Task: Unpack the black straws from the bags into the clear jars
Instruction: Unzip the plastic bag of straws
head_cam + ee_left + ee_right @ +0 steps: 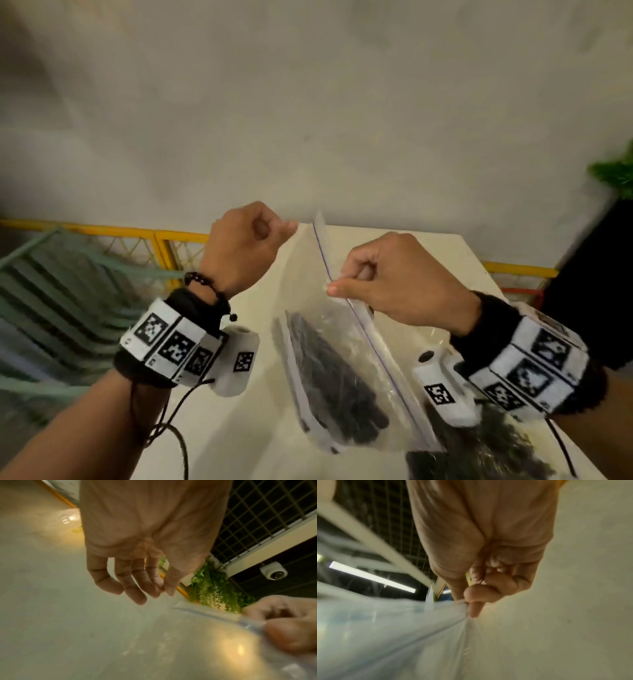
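Note:
A clear zip bag hangs in the air above the white table, with a bundle of black straws lying in its lower end. My left hand pinches one lip of the bag's mouth at the top between thumb and forefinger. My right hand pinches the zip strip lower down on the other lip. The two lips stand apart between the hands. In the left wrist view the left hand nips thin film. In the right wrist view the right hand grips the bunched bag.
A second bag of black straws lies on the table at the lower right, under my right wrist. A yellow railing runs behind the table, green slats lie to the left, and a green plant is at the far right.

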The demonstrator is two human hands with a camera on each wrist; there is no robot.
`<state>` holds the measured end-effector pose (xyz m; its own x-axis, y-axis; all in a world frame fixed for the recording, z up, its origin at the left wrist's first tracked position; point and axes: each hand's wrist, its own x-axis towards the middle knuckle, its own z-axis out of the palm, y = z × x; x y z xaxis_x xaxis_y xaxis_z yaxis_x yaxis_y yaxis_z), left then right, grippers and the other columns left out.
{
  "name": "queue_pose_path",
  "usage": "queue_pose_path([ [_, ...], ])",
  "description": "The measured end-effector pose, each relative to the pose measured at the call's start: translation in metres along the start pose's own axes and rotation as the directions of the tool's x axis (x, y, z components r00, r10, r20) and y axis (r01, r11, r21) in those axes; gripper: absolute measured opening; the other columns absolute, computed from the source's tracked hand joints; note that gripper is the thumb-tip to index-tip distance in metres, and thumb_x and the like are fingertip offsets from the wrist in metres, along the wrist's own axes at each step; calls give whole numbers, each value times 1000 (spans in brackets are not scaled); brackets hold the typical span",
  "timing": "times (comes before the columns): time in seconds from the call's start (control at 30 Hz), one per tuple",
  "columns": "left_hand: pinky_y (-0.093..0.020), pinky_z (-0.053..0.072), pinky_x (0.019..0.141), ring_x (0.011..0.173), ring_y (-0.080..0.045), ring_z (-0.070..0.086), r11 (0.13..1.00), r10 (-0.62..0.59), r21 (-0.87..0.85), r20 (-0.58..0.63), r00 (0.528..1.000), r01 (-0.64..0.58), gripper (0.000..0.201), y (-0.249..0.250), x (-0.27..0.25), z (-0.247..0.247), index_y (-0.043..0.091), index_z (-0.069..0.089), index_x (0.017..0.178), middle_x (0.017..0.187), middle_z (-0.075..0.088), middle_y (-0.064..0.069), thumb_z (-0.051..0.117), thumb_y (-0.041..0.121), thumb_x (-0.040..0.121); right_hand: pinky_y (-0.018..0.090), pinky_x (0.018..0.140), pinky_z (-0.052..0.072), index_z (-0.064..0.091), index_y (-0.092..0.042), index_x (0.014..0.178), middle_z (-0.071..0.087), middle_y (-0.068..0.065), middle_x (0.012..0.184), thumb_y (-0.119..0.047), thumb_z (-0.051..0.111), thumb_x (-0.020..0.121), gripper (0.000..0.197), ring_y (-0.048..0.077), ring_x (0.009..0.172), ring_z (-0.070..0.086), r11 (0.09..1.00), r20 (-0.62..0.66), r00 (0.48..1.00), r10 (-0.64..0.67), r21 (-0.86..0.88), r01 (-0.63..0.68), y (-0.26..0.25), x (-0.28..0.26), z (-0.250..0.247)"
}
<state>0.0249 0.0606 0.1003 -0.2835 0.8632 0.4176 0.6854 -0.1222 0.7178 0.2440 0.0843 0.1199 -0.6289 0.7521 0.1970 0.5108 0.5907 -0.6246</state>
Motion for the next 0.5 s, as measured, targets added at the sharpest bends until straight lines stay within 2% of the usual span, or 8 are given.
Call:
queue_pose_path([
  [0.03,-29,45,61,56,-15,59,987,-117,-99,118,986,129,37,-3,-12,6,17,63,67,62,67,0,68,49,85,14,52,46,73,-12,67,71,2,55,-31,81,78,24,2,41,58,999,18,1000,14,-30,-13,4,2,9],
  [0.1,-29,46,58,60,-17,64,879,-263,-277,398,879,389,45,1,-37,19,16,61,66,63,67,-5,64,59,81,14,54,46,73,-13,67,70,-1,55,-33,81,78,24,-1,42,56,999,52,998,42,-23,-41,13,4,23],
  [0.13,-28,49,58,62,-18,67,824,-293,-315,477,829,472,45,4,-47,26,14,61,70,66,68,-5,62,58,81,15,53,45,74,-13,68,70,0,56,-33,81,78,23,0,42,54,999,69,997,42,0,-42,17,5,28],
  [0.2,-28,54,60,65,-18,71,767,-318,-354,515,796,535,41,5,-58,37,9,62,81,71,70,-6,63,50,86,20,54,43,74,-13,70,70,2,60,-31,80,80,21,1,46,51,999,99,995,31,38,-35,22,6,36],
  [0.27,-30,55,61,65,-21,71,703,-353,-409,511,784,582,30,6,-61,40,7,61,84,75,70,-10,65,37,91,21,58,43,75,-14,74,67,-6,58,-28,78,82,16,0,51,52,995,137,990,36,88,-48,27,5,40],
  [0.33,-28,56,58,67,-24,69,649,-386,-443,509,770,618,20,5,-62,38,6,61,87,77,67,-13,63,24,95,20,60,47,77,-13,83,66,-10,61,-25,76,85,12,-1,55,57,970,184,981,65,219,-105,31,1,41],
  [0.43,-29,60,59,69,-25,67,633,-387,-462,507,770,622,10,4,-62,35,4,63,91,83,66,-17,60,12,95,24,61,54,75,-7,94,72,2,73,-24,71,89,18,12,62,68,889,236,965,112,411,-203,33,-8,41],
  [0.5,-29,59,62,73,-23,66,632,-361,-472,523,772,615,9,6,-61,32,6,66,89,83,66,-16,64,14,93,25,62,55,74,-7,92,72,5,78,-31,68,89,25,19,65,72,877,231,963,141,422,-229,35,-12,39],
])
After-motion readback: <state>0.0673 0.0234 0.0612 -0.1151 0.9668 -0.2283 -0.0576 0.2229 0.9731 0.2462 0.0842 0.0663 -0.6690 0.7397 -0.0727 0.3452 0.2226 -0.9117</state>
